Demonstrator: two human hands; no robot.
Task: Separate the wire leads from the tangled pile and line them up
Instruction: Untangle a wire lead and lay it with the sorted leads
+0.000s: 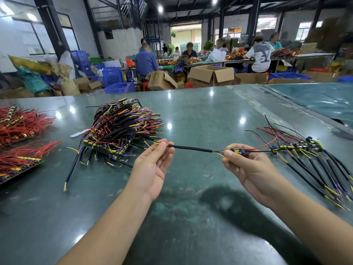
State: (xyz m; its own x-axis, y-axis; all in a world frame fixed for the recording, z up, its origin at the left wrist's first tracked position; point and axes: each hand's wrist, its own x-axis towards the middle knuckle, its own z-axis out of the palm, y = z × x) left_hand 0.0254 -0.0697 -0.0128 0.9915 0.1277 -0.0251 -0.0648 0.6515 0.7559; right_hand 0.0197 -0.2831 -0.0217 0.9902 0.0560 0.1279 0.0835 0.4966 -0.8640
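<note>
Above the counter: I hold one black-sleeved wire lead with yellow tips (193,149) stretched level between both hands.
Left hand (150,165): fingers pinch its yellow end.
Right hand (246,165): fingers grip its connector end.
Tangled pile of black, red, yellow and purple wires (122,129): behind my left hand.
Lined-up row of black leads (313,161): on the glossy green counter (191,111), just right of my right hand.

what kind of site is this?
Likely a wire-harness assembly workshop: a tangled pile of leads on a long green bench, workers seated at similar benches behind, and open cartons on the floor.
</note>
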